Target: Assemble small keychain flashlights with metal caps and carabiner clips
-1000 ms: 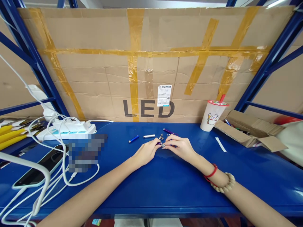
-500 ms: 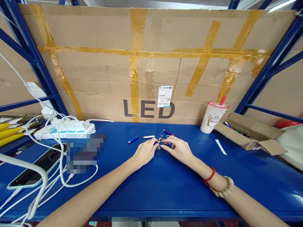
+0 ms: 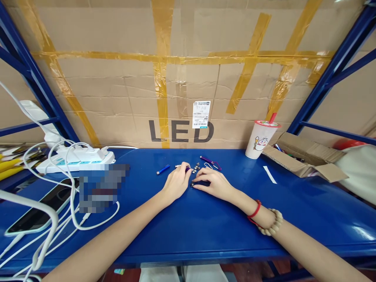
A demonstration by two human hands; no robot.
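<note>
The left hand [image 3: 177, 183], gripping a purple tube [image 3: 187, 169] just left of small silver parts [image 3: 194, 170], has parted from the right hand [image 3: 216, 184], which pinches a small dark piece [image 3: 192, 184] nearer, so the pieces appear separated.

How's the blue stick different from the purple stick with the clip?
The blue stick shows no clip; the purple stick has a clip at one end. The blue stick slants up to the right; the purple stick slants down. Both are slim, lying on the table.
</note>
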